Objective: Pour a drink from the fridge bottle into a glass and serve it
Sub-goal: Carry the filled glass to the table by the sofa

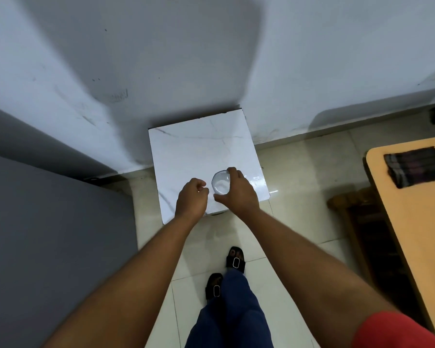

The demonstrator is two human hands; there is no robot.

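Clear glass (221, 184) stands on the near right part of a small white marble-topped table (186, 151), the right hand (239, 193) wrapped around its side. Just left of it, the left hand (191, 197) hovers loosely curled, holding nothing. Grey fridge (48, 234) stands at left, wooden table (412, 222) at right.

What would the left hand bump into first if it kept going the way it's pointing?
Probably the glass. The left hand, loosely curled, points up and right across the white table toward the glass held by the right hand. Depth is hard to judge from above.
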